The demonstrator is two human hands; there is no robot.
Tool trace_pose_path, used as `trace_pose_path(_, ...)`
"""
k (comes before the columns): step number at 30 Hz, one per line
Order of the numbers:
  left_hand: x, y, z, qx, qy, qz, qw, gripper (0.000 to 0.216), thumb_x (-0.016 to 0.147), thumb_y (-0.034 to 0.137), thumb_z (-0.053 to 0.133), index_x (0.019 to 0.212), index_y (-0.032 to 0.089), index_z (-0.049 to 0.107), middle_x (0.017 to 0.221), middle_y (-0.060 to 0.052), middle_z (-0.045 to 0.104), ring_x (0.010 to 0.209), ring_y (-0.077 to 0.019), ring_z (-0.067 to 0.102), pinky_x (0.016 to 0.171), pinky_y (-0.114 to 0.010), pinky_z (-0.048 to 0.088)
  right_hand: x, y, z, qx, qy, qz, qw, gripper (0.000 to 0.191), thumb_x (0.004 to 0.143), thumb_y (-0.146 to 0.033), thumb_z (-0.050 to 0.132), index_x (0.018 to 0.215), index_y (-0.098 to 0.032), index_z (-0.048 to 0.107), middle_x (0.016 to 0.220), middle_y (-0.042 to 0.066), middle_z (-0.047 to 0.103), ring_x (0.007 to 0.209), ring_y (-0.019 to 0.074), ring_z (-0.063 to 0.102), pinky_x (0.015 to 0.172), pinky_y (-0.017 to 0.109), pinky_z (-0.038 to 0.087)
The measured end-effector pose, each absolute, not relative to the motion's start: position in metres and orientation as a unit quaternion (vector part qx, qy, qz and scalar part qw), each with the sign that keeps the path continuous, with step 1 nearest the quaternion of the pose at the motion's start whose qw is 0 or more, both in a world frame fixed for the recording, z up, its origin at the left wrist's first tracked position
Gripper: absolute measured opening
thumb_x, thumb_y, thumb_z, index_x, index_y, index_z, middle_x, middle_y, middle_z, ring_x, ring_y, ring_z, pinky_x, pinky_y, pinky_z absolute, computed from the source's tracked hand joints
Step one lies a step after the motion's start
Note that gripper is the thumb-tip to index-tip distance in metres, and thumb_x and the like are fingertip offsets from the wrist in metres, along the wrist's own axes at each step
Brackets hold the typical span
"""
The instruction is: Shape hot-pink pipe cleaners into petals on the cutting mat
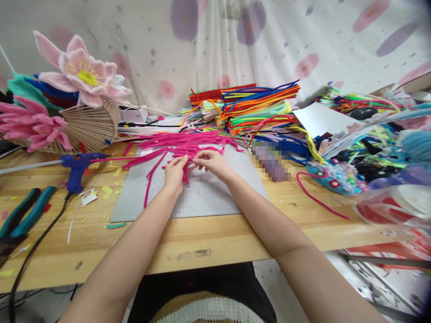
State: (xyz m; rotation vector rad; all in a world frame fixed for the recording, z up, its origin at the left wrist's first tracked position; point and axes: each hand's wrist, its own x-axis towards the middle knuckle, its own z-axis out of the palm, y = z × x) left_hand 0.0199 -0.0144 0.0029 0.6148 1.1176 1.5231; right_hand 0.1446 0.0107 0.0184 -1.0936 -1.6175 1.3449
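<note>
Left hand (175,176): fingers clamped on fuzzy magenta pipe-cleaner piece (185,175)
Right hand (213,163): fingers bunched beside it, grip cannot be told
Piece: over grey gridded mat (215,197)
Risk: tangling, if loose magenta stems (161,141) catch

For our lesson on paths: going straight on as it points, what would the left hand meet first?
The left hand would probably meet the pink bundle just beyond its fingers, though depth is unclear.

Both arms (128,251) reach forward, curled fingers (204,157) close together.

Pale knitted top (210,310), black legwear (205,279)
</note>
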Motion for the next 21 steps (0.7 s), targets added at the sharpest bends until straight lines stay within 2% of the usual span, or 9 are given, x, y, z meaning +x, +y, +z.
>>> trace_pose_path(4,0.02,-0.013,0.007,0.186,0.454,0.644,0.588,0.004,0.07,0.015,0.062,0.068,0.014,0.059,0.063,0.001,0.06,0.054,-0.0065,0.054,0.054,-0.018,0.046,0.133,0.009,0.003,-0.414,-0.646,0.54,0.345,0.021,0.066,-0.035,0.063,0.066,-0.015,0.058,0.06,0.001,0.062,0.048,0.0071,0.046,0.046,0.02,0.036)
trace_pose_path(8,0.017,-0.009,0.004,0.165,0.433,0.649,0.603,0.007,0.076,0.017,0.058,0.07,0.016,0.06,0.067,0.0,0.062,0.062,-0.0062,0.057,0.061,-0.017,0.047,0.117,0.004,-0.012,-0.441,-0.664,0.444,0.409,0.017,0.07,-0.033,0.06,0.069,-0.017,0.063,0.067,0.0,0.062,0.06,0.0096,0.053,0.058,0.022,0.04)
trace_pose_path(10,0.018,-0.008,0.001,0.171,0.422,0.657,0.601,0.004,0.075,0.019,0.061,0.072,0.016,0.061,0.069,0.0,0.062,0.064,-0.0065,0.058,0.063,-0.018,0.047,0.112,0.002,-0.017,-0.445,-0.665,0.435,0.413,0.018,0.071,-0.034,0.058,0.07,-0.017,0.065,0.068,0.0,0.063,0.064,0.0103,0.054,0.062,0.022,0.04)
trace_pose_path(14,0.024,-0.007,-0.007,0.19,0.425,0.66,0.59,0.009,0.069,0.022,0.066,0.075,0.016,0.064,0.073,-0.001,0.064,0.067,-0.008,0.059,0.066,-0.02,0.047,0.111,0.003,-0.02,-0.441,-0.651,0.475,0.394,0.023,0.071,-0.036,0.055,0.061,-0.015,0.059,0.055,-0.002,0.053,0.054,0.0087,0.048,0.055,0.021,0.037)
trace_pose_path(16,0.025,-0.007,-0.007,0.231,0.443,0.643,0.581,0.014,0.071,0.028,0.064,0.079,0.016,0.065,0.077,-0.003,0.065,0.074,-0.0113,0.06,0.07,-0.023,0.048,0.114,0.005,-0.017,-0.435,-0.634,0.501,0.397,0.023,0.07,-0.034,0.056,0.056,-0.015,0.055,0.052,-0.003,0.049,0.05,0.0076,0.044,0.052,0.021,0.035)
trace_pose_path(19,0.017,-0.01,0.0,0.37,0.504,0.626,0.466,0.026,0.08,0.037,0.052,0.093,0.018,0.065,0.094,-0.007,0.065,0.098,-0.0187,0.057,0.084,-0.032,0.046,0.123,0.006,-0.007,-0.431,-0.622,0.536,0.374,0.021,0.067,-0.031,0.057,0.054,-0.015,0.052,0.048,-0.004,0.046,0.046,0.0063,0.039,0.048,0.021,0.031)
trace_pose_path(21,0.006,-0.013,0.008,0.505,0.539,0.612,0.283,0.027,0.081,0.033,0.05,0.102,0.023,0.063,0.115,-0.007,0.059,0.118,-0.0209,0.044,0.097,-0.036,0.037,0.133,0.006,0.001,-0.423,-0.64,0.553,0.324,0.022,0.065,-0.031,0.06,0.053,-0.014,0.054,0.045,-0.005,0.044,0.043,0.0056,0.036,0.047,0.021,0.029)
